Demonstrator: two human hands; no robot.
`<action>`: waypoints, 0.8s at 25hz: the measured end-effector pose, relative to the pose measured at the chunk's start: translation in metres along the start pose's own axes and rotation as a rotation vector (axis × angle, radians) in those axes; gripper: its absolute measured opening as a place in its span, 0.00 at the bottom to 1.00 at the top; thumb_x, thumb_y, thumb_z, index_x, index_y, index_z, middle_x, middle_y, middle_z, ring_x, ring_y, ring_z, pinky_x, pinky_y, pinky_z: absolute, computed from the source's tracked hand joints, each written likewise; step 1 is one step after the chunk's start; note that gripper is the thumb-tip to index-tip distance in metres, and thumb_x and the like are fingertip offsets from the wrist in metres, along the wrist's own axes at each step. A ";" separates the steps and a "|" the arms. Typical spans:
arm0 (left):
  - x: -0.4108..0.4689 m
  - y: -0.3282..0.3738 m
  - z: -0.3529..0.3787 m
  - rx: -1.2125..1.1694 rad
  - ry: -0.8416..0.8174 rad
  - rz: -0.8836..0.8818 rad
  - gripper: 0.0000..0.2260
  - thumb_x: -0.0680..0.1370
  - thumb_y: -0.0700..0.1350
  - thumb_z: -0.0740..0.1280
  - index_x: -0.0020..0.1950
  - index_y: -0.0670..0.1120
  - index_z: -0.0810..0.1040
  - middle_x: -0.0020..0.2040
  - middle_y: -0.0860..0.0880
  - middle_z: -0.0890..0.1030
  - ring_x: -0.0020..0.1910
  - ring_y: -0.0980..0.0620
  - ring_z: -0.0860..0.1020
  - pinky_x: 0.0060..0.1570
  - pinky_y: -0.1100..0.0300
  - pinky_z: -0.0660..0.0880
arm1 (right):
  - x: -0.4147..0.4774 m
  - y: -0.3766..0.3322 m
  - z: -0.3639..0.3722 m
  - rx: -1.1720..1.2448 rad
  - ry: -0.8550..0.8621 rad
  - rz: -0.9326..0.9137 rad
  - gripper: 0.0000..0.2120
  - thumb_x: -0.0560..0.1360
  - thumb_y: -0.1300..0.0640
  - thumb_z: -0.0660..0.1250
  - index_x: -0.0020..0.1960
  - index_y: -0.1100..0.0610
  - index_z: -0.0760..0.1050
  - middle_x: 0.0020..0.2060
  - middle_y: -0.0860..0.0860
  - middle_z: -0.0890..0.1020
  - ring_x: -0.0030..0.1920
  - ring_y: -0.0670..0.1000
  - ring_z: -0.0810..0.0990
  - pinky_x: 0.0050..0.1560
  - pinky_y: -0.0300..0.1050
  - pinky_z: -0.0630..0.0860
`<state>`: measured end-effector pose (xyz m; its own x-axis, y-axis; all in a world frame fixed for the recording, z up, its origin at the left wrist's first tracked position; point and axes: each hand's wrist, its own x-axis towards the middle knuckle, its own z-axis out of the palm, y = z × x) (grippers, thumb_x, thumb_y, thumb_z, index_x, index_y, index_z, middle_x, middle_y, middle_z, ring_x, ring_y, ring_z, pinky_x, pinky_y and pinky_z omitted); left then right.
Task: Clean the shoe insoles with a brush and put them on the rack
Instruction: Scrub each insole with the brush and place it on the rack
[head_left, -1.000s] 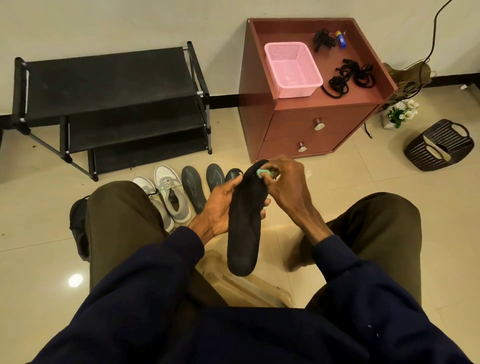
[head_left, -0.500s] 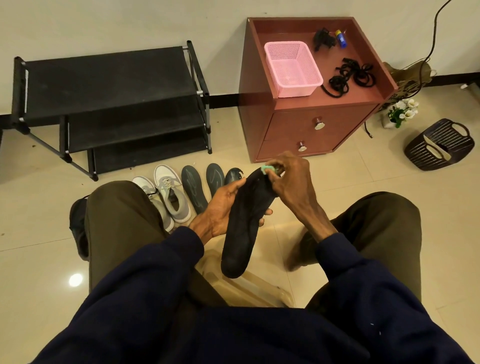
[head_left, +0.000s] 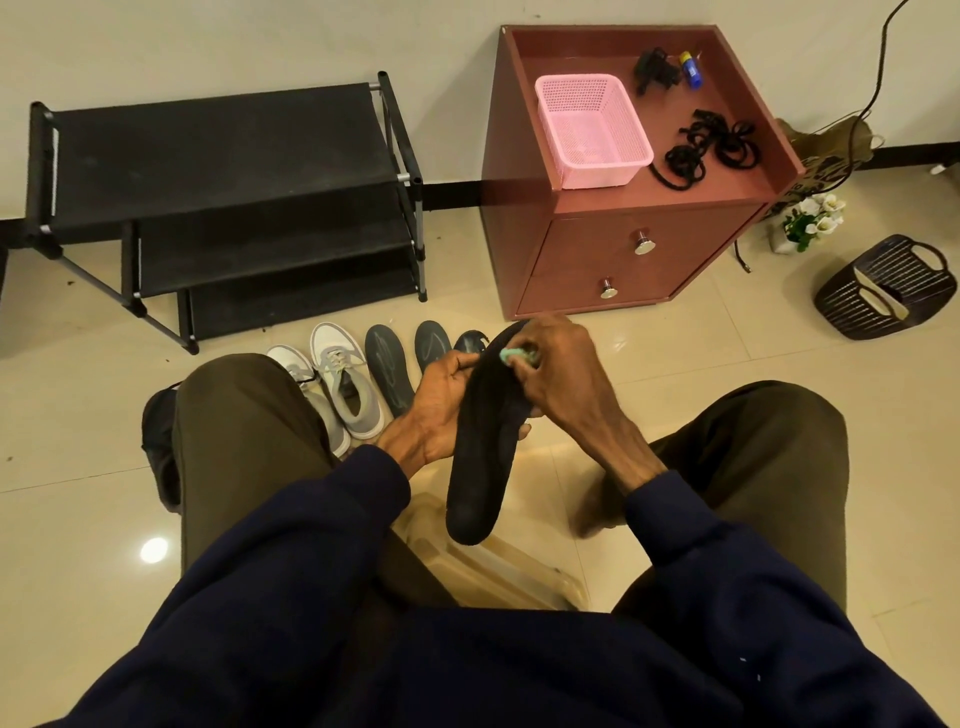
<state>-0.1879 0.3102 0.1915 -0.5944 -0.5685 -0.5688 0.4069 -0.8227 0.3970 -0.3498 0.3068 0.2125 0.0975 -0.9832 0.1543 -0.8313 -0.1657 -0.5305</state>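
Note:
My left hand (head_left: 441, 405) grips a black insole (head_left: 480, 457) from beneath, holding it lengthwise between my knees with its toe end pointing away. My right hand (head_left: 558, 374) holds a small green brush (head_left: 514, 356) against the insole's far end. On the floor ahead lie three dark insoles (head_left: 387, 371), the rightmost partly hidden behind the held one. The black three-tier shoe rack (head_left: 223, 150) stands at the back left against the wall, its shelves bare.
A pair of grey-white sneakers (head_left: 340, 384) sits left of the floor insoles. A reddish cabinet (head_left: 623, 249) carries a pink basket (head_left: 592, 130) and black laces (head_left: 711, 148). A dark slotted basket (head_left: 888, 286) and flowers (head_left: 813, 218) are at right. A clear container (head_left: 493, 566) lies below the insole.
My right hand has rubbed the brush back and forth over the insole's far end, while the insole's near end swung slightly left and then back.

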 end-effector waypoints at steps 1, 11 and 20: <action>0.000 0.000 -0.001 0.002 -0.001 0.004 0.18 0.83 0.52 0.56 0.58 0.42 0.80 0.51 0.40 0.83 0.47 0.40 0.82 0.51 0.43 0.76 | 0.000 0.003 -0.001 0.016 0.036 0.026 0.05 0.73 0.59 0.77 0.49 0.56 0.85 0.45 0.50 0.83 0.44 0.45 0.76 0.47 0.43 0.80; 0.001 0.002 -0.004 0.047 0.089 0.060 0.17 0.84 0.52 0.57 0.53 0.43 0.82 0.46 0.43 0.81 0.44 0.48 0.81 0.50 0.52 0.79 | -0.005 -0.010 0.006 0.028 -0.217 -0.023 0.05 0.71 0.61 0.78 0.47 0.56 0.87 0.45 0.50 0.83 0.43 0.47 0.81 0.43 0.40 0.80; -0.001 0.003 -0.003 0.120 0.199 0.080 0.14 0.82 0.50 0.65 0.48 0.44 0.87 0.46 0.44 0.85 0.43 0.48 0.84 0.47 0.55 0.81 | -0.015 -0.017 0.008 0.244 -0.385 -0.022 0.07 0.73 0.59 0.78 0.51 0.57 0.86 0.49 0.49 0.84 0.44 0.43 0.81 0.45 0.30 0.78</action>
<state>-0.1835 0.3085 0.1912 -0.4103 -0.6311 -0.6583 0.3543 -0.7755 0.5226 -0.3326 0.3238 0.2129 0.3487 -0.9283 -0.1292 -0.6778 -0.1546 -0.7188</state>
